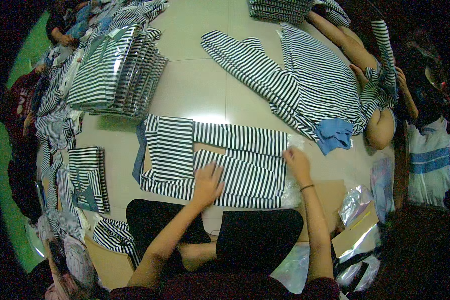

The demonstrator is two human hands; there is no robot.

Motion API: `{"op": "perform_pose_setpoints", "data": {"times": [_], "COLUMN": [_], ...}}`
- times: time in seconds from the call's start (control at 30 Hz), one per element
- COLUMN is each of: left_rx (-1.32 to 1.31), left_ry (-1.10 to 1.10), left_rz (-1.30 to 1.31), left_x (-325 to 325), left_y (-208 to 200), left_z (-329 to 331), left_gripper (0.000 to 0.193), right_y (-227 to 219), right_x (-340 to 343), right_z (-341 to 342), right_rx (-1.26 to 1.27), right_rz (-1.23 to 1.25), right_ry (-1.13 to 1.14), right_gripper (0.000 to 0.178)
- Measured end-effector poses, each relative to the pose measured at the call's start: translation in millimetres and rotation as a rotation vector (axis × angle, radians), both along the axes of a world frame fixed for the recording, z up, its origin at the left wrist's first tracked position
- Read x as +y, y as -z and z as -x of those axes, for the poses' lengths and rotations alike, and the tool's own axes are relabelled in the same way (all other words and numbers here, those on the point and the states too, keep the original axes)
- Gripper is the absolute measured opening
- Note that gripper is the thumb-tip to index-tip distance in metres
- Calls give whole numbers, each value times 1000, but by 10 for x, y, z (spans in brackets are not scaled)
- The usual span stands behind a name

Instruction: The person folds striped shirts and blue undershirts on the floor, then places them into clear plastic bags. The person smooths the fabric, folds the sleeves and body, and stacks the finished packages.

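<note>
A black-and-white striped shirt [245,170] lies partly folded on the floor in front of my crossed legs, its blue-grey collar edge to the left. Strips of brown cardboard [211,148] show through a gap between its folds. My left hand [208,186] rests flat on the fabric, fingers spread and slightly blurred. At the shirt's right edge, my right hand [297,164] has its fingers closed on the hem; the fingertips are partly hidden. Beneath that edge, clear plastic [296,192] sticks out.
A tall stack of bagged striped shirts [105,75] stands at far left, with a smaller folded pile [87,180] nearer. Loose striped garments [320,75] lie at far right beside another person's arms and legs. Cardboard [355,232] and plastic bags [355,205] lie at near right.
</note>
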State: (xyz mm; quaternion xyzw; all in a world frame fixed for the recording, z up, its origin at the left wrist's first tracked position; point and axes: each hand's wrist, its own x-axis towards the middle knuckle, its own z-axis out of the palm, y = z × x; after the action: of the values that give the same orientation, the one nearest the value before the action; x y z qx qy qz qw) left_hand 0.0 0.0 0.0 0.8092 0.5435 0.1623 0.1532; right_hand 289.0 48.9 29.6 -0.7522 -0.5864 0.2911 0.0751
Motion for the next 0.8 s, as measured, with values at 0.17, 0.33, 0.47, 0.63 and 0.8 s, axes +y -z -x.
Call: {"op": "perform_pose_setpoints", "data": {"times": [0.17, 0.33, 0.47, 0.63, 0.8], "left_rx": [-64, 97, 69, 95, 85], "left_ry": [236, 181, 169, 180, 188], "left_rz": [15, 83, 64, 99, 97], "left_x": [-70, 12, 20, 18, 25], "left_y": [72, 162, 183, 182, 180], "left_z": [-780, -848, -836, -840, -849], "left_gripper": [47, 54, 54, 55, 57], "right_y": [62, 228, 221, 299, 368], "right_x": [-473, -636, -672, -600, -634], "right_z": [-57, 181, 219, 269, 170], "right_rx": [-7, 462, 1128, 1544, 1234], "right_rz": [311, 160, 325, 320, -181], "right_ry": [25, 269, 613, 656, 679], "right_gripper": [45, 36, 13, 22, 37]}}
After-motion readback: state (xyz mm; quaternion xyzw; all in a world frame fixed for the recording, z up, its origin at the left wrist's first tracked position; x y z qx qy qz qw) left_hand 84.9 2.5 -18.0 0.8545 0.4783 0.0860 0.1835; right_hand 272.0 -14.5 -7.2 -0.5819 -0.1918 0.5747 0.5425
